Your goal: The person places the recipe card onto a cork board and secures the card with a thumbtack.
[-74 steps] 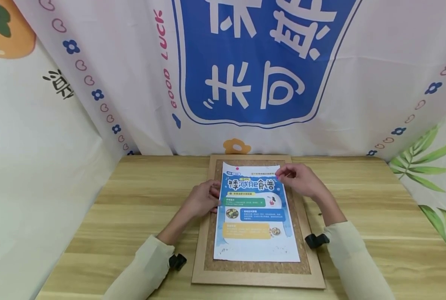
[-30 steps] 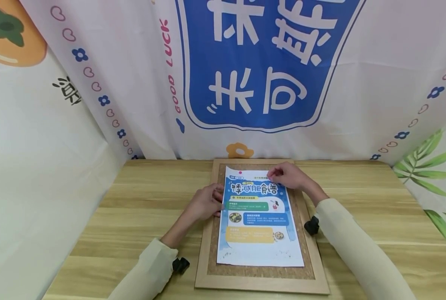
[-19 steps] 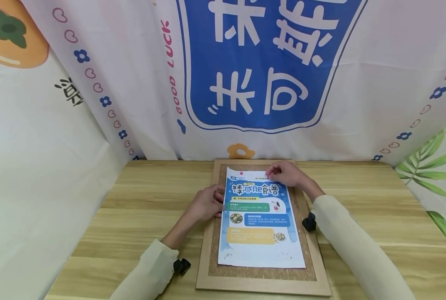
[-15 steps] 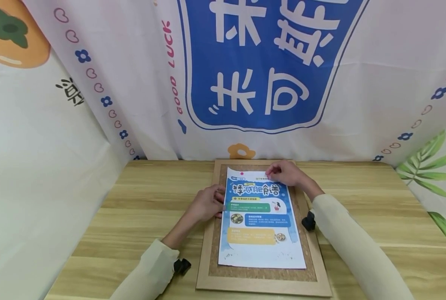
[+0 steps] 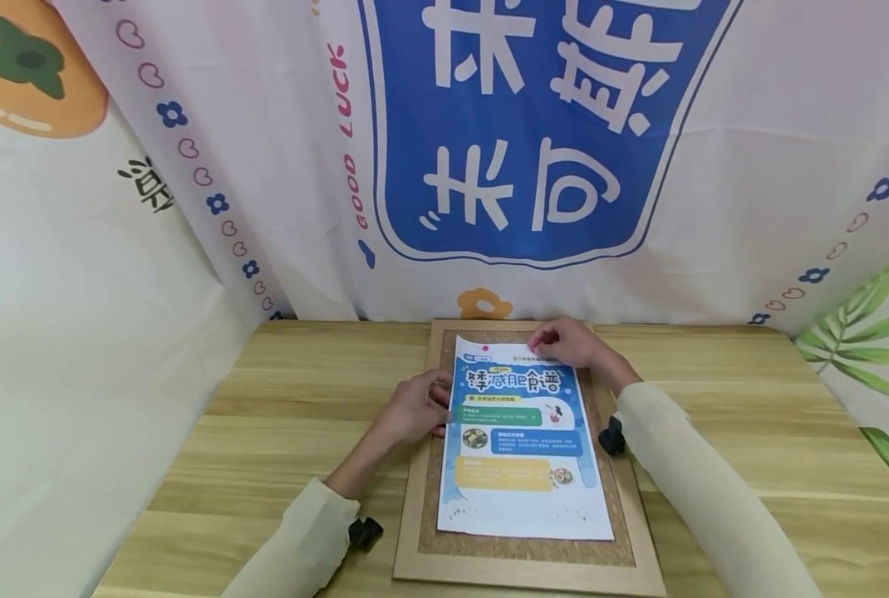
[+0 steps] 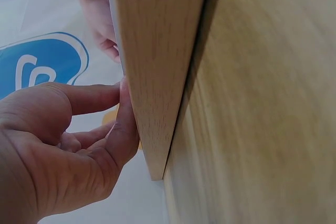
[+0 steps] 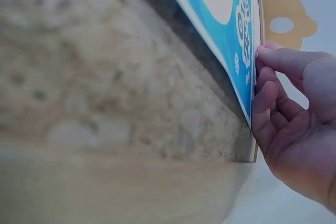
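A printed poster (image 5: 523,519) with blue, green and yellow panels lies on a wood-framed cork board (image 5: 444,544). One pink pushpin (image 5: 485,348) sits in its top left part. My left hand (image 5: 415,407) pinches the poster's left edge between thumb and forefinger, just inside the board's frame (image 6: 163,51) in the left wrist view. At the poster's top right, my right hand (image 5: 570,343) holds a second pink pushpin (image 7: 261,49) between thumb and forefinger. Its other fingers curl by the poster's corner. In the right wrist view, the poster's right edge (image 7: 210,48) lifts off the cork.
The board lies on a wood-grain table (image 5: 325,374), its far end close to the hanging printed cloth (image 5: 317,249). Cloth also closes off both sides. A black clip-like piece sits at each wrist, such as the left black piece (image 5: 365,533).
My right hand has shifted slightly left along the poster's top with the pushpin. My left hand keeps its place at the left edge. The head view has tilted a little.
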Demonstrator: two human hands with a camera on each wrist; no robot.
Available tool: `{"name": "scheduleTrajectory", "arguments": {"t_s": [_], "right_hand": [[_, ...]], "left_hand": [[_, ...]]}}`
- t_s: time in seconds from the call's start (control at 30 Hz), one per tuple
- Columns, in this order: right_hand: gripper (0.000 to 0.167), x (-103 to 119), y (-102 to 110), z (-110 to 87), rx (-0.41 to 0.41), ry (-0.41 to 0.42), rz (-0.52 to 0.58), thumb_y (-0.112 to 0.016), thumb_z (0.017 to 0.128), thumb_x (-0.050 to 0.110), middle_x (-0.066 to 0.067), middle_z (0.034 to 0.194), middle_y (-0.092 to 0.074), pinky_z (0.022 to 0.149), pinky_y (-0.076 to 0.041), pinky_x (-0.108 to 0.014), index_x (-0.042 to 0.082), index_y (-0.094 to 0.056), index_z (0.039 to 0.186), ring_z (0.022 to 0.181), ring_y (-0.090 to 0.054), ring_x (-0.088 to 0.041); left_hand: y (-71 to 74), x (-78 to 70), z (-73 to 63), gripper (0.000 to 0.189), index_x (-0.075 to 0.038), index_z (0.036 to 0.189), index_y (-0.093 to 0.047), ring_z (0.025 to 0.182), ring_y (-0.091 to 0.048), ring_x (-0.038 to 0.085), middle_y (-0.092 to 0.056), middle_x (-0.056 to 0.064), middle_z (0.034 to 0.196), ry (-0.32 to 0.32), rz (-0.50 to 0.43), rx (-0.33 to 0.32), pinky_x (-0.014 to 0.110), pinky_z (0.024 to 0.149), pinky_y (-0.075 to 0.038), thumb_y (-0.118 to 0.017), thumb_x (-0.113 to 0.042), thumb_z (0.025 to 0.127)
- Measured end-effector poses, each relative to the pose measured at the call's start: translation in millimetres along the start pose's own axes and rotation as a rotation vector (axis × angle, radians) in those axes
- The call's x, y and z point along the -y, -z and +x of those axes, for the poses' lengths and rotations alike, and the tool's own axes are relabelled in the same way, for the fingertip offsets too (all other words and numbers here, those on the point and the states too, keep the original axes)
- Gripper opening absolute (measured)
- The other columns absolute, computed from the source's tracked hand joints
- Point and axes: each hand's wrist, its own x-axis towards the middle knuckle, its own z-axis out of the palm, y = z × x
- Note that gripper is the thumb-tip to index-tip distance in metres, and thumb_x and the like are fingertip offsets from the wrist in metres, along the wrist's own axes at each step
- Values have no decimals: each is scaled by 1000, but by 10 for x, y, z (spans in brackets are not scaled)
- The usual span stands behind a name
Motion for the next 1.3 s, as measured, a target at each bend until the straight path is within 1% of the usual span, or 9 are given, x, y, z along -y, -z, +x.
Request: {"name": "scheduleTrajectory", "arguments": {"t_s": [0.23, 0.4, 0.53, 0.63, 0.8, 0.93, 1.03, 1.17, 1.3], "right_hand": [[16, 27, 15, -9, 13, -48, 26, -69, 105, 17, -10, 119, -74, 97, -51, -38, 15, -80, 116, 111, -61, -29], [17, 55, 20, -30, 14, -56, 29, -69, 104, 17, -9, 119, -75, 90, -51, -33, 15, -81, 116, 107, -62, -28], [17, 72, 25, -21, 26, -57, 26, -68, 104, 16, -9, 117, -76, 86, -51, -31, 14, -81, 115, 105, -62, -27], [17, 78, 31, 2, 33, -49, 10, -68, 104, 15, -9, 116, -76, 86, -50, -33, 14, -82, 113, 106, -62, -27], [16, 83, 55, 49, 36, -31, -15, -70, 103, 14, -9, 115, -77, 91, -50, -36, 15, -84, 111, 110, -60, -29], [17, 90, 75, 72, 38, -24, -17, -72, 101, 13, -10, 116, -77, 92, -51, -36, 15, -85, 111, 111, -60, -30], [17, 97, 93, 80, 47, -27, -17, -73, 100, 13, -10, 116, -77, 89, -51, -34, 13, -85, 112, 110, -60, -29], [17, 114, 104, 97, 56, -53, -8, -72, 100, 12, -10, 110, -76, 83, -49, -32, 13, -85, 111, 106, -61, -28], [17, 125, 105, 122, 60, -75, -8, -72, 100, 12, -9, 106, -75, 81, -48, -31, 13, -86, 110, 105, -60, -27]], "left_hand": [[-10, 9, 0, 54, 2, 144, -59, 75, -70, 19, -69, 17, 106, -7, -1, 3, 30, 61, -65, -71, 11, 93], [-8, -1, -12, 53, 2, 144, -59, 75, -70, 19, -69, 18, 106, -9, 4, 4, 30, 61, -65, -71, 11, 93], [-7, 0, -14, 53, 2, 144, -59, 75, -70, 19, -69, 17, 106, -8, 12, 5, 30, 61, -65, -71, 11, 93], [-5, 1, -12, 54, 1, 144, -59, 75, -70, 19, -70, 17, 106, -5, 19, 6, 30, 61, -65, -72, 10, 93], [-4, 3, -14, 53, 1, 144, -59, 75, -70, 19, -70, 17, 107, -4, 27, 6, 30, 61, -65, -72, 9, 93], [-2, 2, -17, 52, 0, 144, -59, 76, -70, 19, -70, 16, 107, -5, 30, 3, 29, 61, -65, -72, 9, 94], [1, -4, -19, 52, 0, 144, -59, 76, -70, 19, -70, 16, 106, -4, 30, 1, 29, 61, -64, -72, 8, 94], [4, -10, -18, 53, 0, 144, -59, 75, -69, 19, -69, 16, 106, 1, 28, -1, 29, 61, -64, -72, 9, 94], [1, -3, -14, 53, 0, 145, -59, 75, -70, 19, -69, 16, 107, 6, 28, -1, 29, 61, -65, -72, 9, 94]]}}
